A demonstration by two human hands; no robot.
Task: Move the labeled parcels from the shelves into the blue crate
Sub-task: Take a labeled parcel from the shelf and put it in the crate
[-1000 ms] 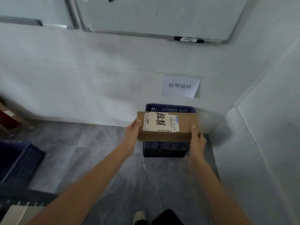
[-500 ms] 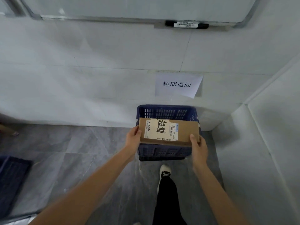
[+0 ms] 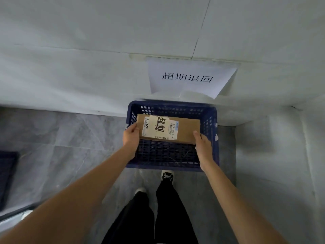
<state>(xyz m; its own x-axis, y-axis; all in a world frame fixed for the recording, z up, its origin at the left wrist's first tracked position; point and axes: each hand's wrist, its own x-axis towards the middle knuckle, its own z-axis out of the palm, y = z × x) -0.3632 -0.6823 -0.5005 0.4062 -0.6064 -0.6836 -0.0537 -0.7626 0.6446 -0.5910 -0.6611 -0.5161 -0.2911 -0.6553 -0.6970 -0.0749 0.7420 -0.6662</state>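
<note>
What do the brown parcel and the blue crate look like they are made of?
The parcel: matte brown cardboard, judging by its flat faces and crisp edges, with a white paper label. The blue crate: most likely moulded plastic, slightly glossy, with a regular grid of holes in its walls and floor.

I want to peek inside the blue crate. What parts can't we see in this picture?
- Head view: the parcel, held by the left hand and right hand, hides the back of the blue crate floor.
- Small print on the label: too small.
- Dark object at left: cut off by the edge.
</note>
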